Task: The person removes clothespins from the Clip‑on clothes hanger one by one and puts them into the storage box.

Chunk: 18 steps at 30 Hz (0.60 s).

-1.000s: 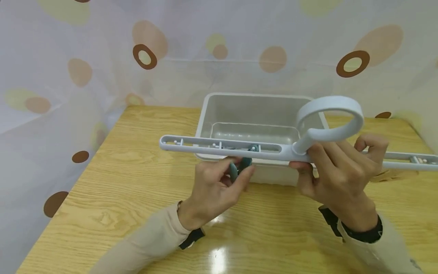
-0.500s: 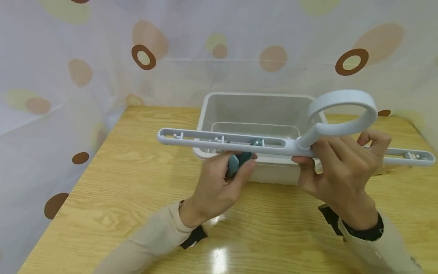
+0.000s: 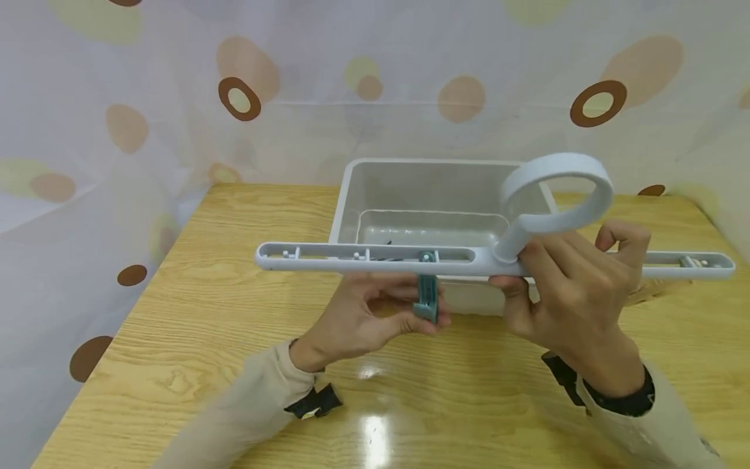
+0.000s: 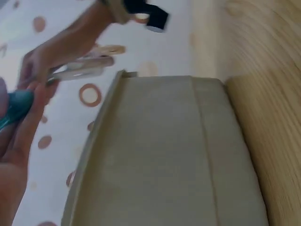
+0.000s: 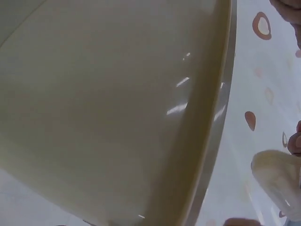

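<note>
A pale blue-white plastic clip hanger (image 3: 375, 265) is held level above the front of a bin, its round hook standing up. My right hand (image 3: 580, 293) grips the bar beside the base of the hook. Below the bar's left half hangs a teal clip (image 3: 427, 296), its top round a small peg in the slot. My left hand (image 3: 366, 319) pinches this clip, thumb at its lower end and fingers behind it. In the left wrist view the teal clip (image 4: 19, 104) shows between the fingers. Whether the clip is fully seated on the peg cannot be told.
A grey-white plastic bin (image 3: 436, 163) stands on the wooden table (image 3: 234, 280) behind the hands. Something small and dark shows inside it, partly hidden by the bar. A spotted cloth (image 3: 328, 71) hangs behind the table.
The left hand has turned and spread, so the teal clip now hangs straight down in view. The hanger rose slightly, then shifted down and to the left. The right hand keeps its grip.
</note>
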Each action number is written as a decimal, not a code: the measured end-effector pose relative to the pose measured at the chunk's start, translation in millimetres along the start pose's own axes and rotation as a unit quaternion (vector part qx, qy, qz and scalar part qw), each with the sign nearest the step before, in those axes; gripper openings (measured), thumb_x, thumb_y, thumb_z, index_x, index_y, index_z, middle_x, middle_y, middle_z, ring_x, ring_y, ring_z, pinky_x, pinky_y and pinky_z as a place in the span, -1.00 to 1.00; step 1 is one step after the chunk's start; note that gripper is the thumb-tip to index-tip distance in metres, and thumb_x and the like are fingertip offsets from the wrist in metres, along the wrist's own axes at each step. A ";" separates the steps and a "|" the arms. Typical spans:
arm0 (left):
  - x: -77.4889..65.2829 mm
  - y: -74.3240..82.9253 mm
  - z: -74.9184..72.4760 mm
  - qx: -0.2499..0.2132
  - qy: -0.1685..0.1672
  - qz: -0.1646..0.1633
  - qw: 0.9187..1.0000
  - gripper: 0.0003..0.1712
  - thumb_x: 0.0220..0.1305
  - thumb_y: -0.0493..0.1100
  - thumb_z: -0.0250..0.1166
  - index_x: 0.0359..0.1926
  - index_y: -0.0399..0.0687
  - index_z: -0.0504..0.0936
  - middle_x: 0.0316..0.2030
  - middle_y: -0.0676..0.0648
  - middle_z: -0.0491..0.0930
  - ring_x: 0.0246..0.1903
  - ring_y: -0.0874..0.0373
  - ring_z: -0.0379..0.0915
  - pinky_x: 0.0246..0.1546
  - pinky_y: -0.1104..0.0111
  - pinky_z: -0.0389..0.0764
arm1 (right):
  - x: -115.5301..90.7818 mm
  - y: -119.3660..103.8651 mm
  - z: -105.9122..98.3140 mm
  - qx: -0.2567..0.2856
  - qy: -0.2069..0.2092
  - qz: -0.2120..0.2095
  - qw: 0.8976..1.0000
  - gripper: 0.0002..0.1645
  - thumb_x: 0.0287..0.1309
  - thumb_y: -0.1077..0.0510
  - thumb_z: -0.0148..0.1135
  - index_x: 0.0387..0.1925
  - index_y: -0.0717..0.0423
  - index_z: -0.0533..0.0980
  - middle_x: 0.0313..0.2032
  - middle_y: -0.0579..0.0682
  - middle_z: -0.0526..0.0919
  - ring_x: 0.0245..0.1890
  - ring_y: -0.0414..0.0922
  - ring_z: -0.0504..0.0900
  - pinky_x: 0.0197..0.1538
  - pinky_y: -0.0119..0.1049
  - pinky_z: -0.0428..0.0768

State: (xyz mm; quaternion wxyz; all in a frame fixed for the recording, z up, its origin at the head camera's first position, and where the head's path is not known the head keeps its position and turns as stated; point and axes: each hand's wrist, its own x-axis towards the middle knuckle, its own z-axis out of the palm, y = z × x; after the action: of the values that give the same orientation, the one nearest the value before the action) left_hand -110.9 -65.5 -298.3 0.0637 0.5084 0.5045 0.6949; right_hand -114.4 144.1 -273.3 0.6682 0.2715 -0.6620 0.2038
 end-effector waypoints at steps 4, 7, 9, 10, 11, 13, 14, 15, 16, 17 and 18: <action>7.7 -7.1 6.3 0.220 0.073 0.154 0.961 -0.59 -0.19 -0.68 0.39 -0.21 -0.53 0.54 -0.34 -0.35 0.62 -0.38 -0.04 0.65 -0.29 0.29 0.67 | -2.8 -6.8 1.4 0.010 0.000 -0.005 1.000 -0.24 0.26 -0.35 0.01 -0.73 0.21 0.35 -0.81 0.06 0.30 -0.81 0.02 0.08 -0.32 0.08 0.04; 10.0 -8.3 5.7 0.378 0.105 0.199 0.898 -0.70 -0.05 -0.49 0.45 -0.22 -0.37 0.63 -0.29 -0.20 0.65 -0.29 0.09 0.60 -0.16 0.32 0.60 | -3.9 -7.2 3.5 0.016 -0.001 -0.011 1.000 -0.24 0.29 -0.33 -0.02 -0.73 0.21 0.32 -0.80 0.07 0.30 -0.81 0.02 0.09 -0.33 0.08 0.04; 10.2 -7.9 5.0 0.442 0.104 0.203 0.868 -0.74 0.06 -0.38 0.43 -0.18 -0.33 0.64 -0.23 -0.15 0.66 -0.23 0.12 0.56 -0.07 0.30 0.55 | -3.5 -5.1 4.8 0.013 0.003 -0.013 1.000 -0.22 0.30 -0.33 -0.05 -0.75 0.20 0.28 -0.81 0.08 0.29 -0.81 0.03 0.07 -0.33 0.07 0.03; 9.9 -7.7 4.9 0.467 0.098 0.202 0.855 -0.72 0.08 -0.33 0.44 -0.16 -0.31 0.64 -0.21 -0.13 0.66 -0.21 0.13 0.54 -0.03 0.28 0.53 | -3.2 -4.0 5.3 0.013 0.006 -0.014 1.000 -0.22 0.31 -0.33 -0.05 -0.76 0.20 0.26 -0.81 0.08 0.29 -0.81 0.03 0.06 -0.33 0.07 0.03; 9.7 -7.6 4.8 0.485 0.096 0.202 0.846 -0.70 0.09 -0.30 0.44 -0.14 -0.31 0.64 -0.20 -0.12 0.65 -0.17 0.11 0.53 0.00 0.25 0.51 | -2.6 -2.8 5.5 0.012 0.007 -0.015 1.000 -0.22 0.31 -0.33 -0.05 -0.77 0.20 0.24 -0.81 0.09 0.29 -0.81 0.03 0.04 -0.32 0.07 0.03; 9.9 -7.8 3.9 0.486 0.086 0.196 0.847 -0.66 0.05 -0.33 0.45 -0.12 -0.33 0.61 -0.20 -0.12 0.65 -0.17 0.12 0.54 0.00 0.27 0.51 | -1.3 -0.6 6.2 0.011 0.009 -0.014 1.000 -0.22 0.30 -0.33 -0.05 -0.77 0.19 0.23 -0.81 0.09 0.30 -0.81 0.04 0.04 -0.32 0.07 0.03; 9.2 -8.1 3.0 0.483 0.082 0.191 0.851 -0.63 0.03 -0.36 0.45 -0.10 -0.35 0.60 -0.19 -0.14 0.64 -0.17 0.10 0.55 0.00 0.27 0.51 | -0.7 0.1 6.2 0.010 0.009 -0.014 1.000 -0.21 0.30 -0.34 -0.05 -0.77 0.19 0.23 -0.82 0.09 0.29 -0.81 0.03 0.03 -0.32 0.07 0.04; 8.3 -8.8 1.9 0.474 0.078 0.186 0.857 -0.62 0.02 -0.39 0.44 -0.10 -0.37 0.58 -0.20 -0.15 0.65 -0.17 0.10 0.56 -0.01 0.28 0.52 | -0.1 0.7 6.2 0.008 0.007 -0.014 1.000 -0.21 0.30 -0.35 -0.05 -0.76 0.20 0.24 -0.82 0.09 0.28 -0.81 0.03 0.03 -0.32 0.07 0.04; 7.1 -9.6 0.7 0.462 0.073 0.178 0.866 -0.61 0.01 -0.42 0.43 -0.09 -0.39 0.57 -0.19 -0.16 0.65 -0.17 0.09 0.57 -0.02 0.29 0.53 | 0.4 1.1 6.2 0.008 0.006 -0.014 1.000 -0.21 0.30 -0.35 -0.06 -0.76 0.20 0.26 -0.82 0.09 0.29 -0.81 0.04 0.04 -0.31 0.07 0.04; 6.1 -10.5 -0.5 0.453 0.070 0.170 0.872 -0.61 0.01 -0.44 0.41 -0.09 -0.39 0.56 -0.19 -0.17 0.65 -0.17 0.09 0.57 -0.03 0.30 0.53 | 0.4 1.5 6.1 0.008 0.001 -0.014 1.000 -0.21 0.30 -0.35 -0.06 -0.75 0.21 0.27 -0.82 0.09 0.30 -0.81 0.05 0.06 -0.31 0.08 0.05; 5.1 -11.3 -1.7 0.442 0.068 0.162 0.880 -0.61 0.01 -0.46 0.39 -0.08 -0.40 0.55 -0.19 -0.18 0.65 -0.18 0.09 0.58 -0.04 0.31 0.54 | 0.4 1.7 6.1 0.009 -0.002 -0.014 1.000 -0.21 0.30 -0.35 -0.06 -0.75 0.22 0.28 -0.81 0.09 0.31 -0.80 0.06 0.08 -0.30 0.08 0.06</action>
State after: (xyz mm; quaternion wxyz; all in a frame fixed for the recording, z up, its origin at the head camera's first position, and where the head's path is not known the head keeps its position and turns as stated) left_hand -119.5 -58.1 -303.6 -0.3155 0.5103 0.6726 0.4332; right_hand -120.1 141.5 -272.9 0.6670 0.2871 -0.6578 0.2002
